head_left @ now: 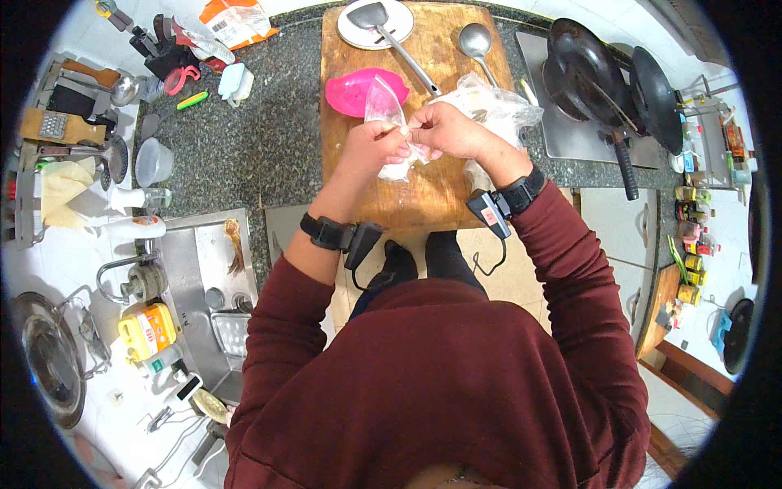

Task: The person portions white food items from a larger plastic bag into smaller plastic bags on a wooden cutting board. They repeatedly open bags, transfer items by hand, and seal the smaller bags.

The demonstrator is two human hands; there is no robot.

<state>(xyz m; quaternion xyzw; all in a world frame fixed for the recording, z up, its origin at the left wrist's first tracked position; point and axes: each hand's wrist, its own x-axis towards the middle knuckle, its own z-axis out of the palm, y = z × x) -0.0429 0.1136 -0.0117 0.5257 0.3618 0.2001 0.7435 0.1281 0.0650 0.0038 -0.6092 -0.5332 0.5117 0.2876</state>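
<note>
Left hand (378, 145) and right hand (446, 130) both pinch the clear bag (380, 103); I'd keep fingertips close, minding the pink bowl (345, 94) around 10 o'clock.

From my head, the left of two fisheye cameras is looking down over my sweater (440, 375), which is filling the near, lower part. It is facing my left hand (379, 148) and right hand (448, 130) over the board (366, 200), whose near edge is lying just above mid-view. The counter (269, 106)'s back edge is bending toward the rim.
</note>
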